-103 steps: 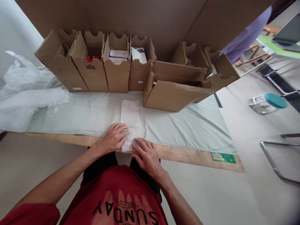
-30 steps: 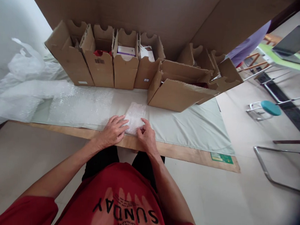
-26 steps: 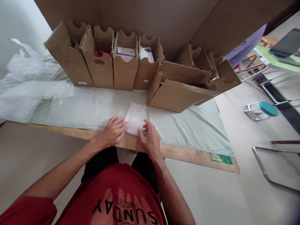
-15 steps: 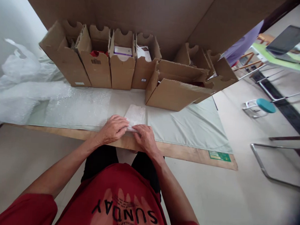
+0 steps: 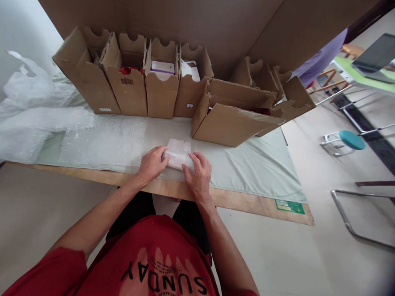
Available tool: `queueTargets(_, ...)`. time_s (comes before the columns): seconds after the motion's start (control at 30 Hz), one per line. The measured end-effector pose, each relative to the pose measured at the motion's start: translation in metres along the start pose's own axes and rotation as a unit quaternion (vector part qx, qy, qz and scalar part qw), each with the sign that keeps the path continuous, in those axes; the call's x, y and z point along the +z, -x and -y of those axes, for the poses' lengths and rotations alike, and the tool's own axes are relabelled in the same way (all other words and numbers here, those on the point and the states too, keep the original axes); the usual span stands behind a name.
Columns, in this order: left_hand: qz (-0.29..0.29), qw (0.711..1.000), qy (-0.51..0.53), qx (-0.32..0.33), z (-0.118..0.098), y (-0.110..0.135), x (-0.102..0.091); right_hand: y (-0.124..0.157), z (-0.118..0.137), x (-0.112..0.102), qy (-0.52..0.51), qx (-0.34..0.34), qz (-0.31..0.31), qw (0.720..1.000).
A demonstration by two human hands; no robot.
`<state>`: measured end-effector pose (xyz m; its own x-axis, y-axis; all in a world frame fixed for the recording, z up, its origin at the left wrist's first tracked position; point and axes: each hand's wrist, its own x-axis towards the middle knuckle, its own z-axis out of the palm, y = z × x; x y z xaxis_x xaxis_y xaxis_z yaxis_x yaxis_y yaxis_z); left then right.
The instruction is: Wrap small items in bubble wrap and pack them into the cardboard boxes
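A small piece of bubble wrap (image 5: 178,155), partly folded over toward the back, lies on the cloth-covered table between my hands. My left hand (image 5: 152,164) grips its left side, thumb and fingers at the edge. On the opposite side, my right hand (image 5: 199,173) holds the right edge with fingers curved and thumb in front. Whether anything is inside the folded wrap cannot be made out. Left of my hands, a larger flat sheet of bubble wrap (image 5: 102,140) is spread on the cloth.
Several open cardboard boxes (image 5: 162,97) stand along the back of the table, with one box (image 5: 233,123) set crosswise in front. Crumpled plastic (image 5: 27,90) heaps at the left. A wooden table edge (image 5: 247,203) runs near my body. A teal stool (image 5: 351,139) stands at right.
The near part of the small bubble wrap is now folded over, away from me. Both hands have moved outward and slightly forward, to its two sides.
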<state>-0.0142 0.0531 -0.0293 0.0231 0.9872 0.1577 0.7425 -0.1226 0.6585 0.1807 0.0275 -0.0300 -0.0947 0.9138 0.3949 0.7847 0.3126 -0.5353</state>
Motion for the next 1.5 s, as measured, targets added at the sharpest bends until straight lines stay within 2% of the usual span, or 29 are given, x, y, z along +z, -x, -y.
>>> queueTargets(0.07, -0.017, 1.000, -0.026, 0.006, 0.001, -0.002, 0.005, 0.005, 0.004, -0.003, 0.029, -0.047, 0.027, 0.998)
queueTargets(0.13, -0.028, 0.998, -0.048, 0.011, 0.001, -0.003, 0.010, 0.006, 0.008, -0.002, 0.041, -0.096, 0.082, 0.991)
queueTargets(0.23, -0.041, 0.996, -0.072, 0.013, 0.001, -0.002, 0.010, -0.002, 0.009, 0.006, 0.054, -0.133, 0.140, 0.980)
queueTargets(0.33, -0.078, 0.997, -0.020, 0.001, -0.001, 0.006, 0.004, -0.015, 0.005, 0.014, 0.052, -0.118, 0.147, 0.981)
queueTargets(0.43, -0.106, 0.985, 0.121, -0.055, -0.003, 0.024, -0.004, -0.021, 0.004, 0.011, 0.002, -0.070, 0.125, 0.990)
queueTargets(0.5, -0.087, 0.959, 0.245, -0.111, -0.007, 0.037, -0.006, -0.019, 0.008, 0.005, -0.057, -0.029, 0.103, 0.993)
queueTargets(0.63, 0.012, 0.869, 0.464, -0.173, -0.021, 0.050, 0.000, -0.005, 0.021, -0.005, -0.205, 0.044, 0.109, 0.972)
queueTargets(0.7, 0.038, 0.832, 0.519, -0.193, -0.028, 0.050, 0.005, 0.002, 0.026, -0.007, -0.277, 0.075, 0.130, 0.949)
queueTargets(0.77, 0.025, 0.819, 0.533, -0.211, -0.033, 0.048, 0.008, 0.007, 0.028, -0.008, -0.309, 0.103, 0.138, 0.935)
queueTargets(0.83, -0.001, 0.830, 0.518, -0.206, -0.037, 0.048, 0.007, 0.010, 0.026, -0.011, -0.281, 0.119, 0.118, 0.945)
queueTargets(0.9, -0.008, 0.857, 0.480, -0.186, -0.040, 0.049, 0.004, 0.010, 0.021, -0.019, -0.233, 0.114, 0.084, 0.962)
queueTargets(0.97, 0.008, 0.890, 0.427, -0.160, -0.043, 0.051, -0.001, 0.007, 0.016, -0.030, -0.225, 0.097, 0.080, 0.966)
queueTargets(1.03, 0.046, 0.919, 0.372, -0.127, -0.046, 0.053, -0.005, 0.002, 0.013, -0.043, -0.256, 0.082, 0.131, 0.954)
queueTargets(1.13, 0.111, 0.944, 0.304, -0.066, -0.052, 0.054, -0.007, -0.007, 0.008, -0.062, -0.284, 0.066, 0.220, 0.931)
queueTargets(1.3, 0.102, 0.957, 0.267, -0.038, -0.065, 0.046, -0.006, -0.013, 0.002, -0.084, -0.280, 0.070, 0.249, 0.924)
queueTargets(1.4, 0.138, 0.956, 0.258, -0.009, -0.075, 0.037, -0.007, -0.013, -0.002, -0.096, -0.234, 0.053, 0.270, 0.933)
queueTargets(1.5, 0.171, 0.957, 0.228, 0.051, -0.086, 0.025, -0.011, -0.020, -0.003, -0.112, -0.150, 0.042, 0.296, 0.942)
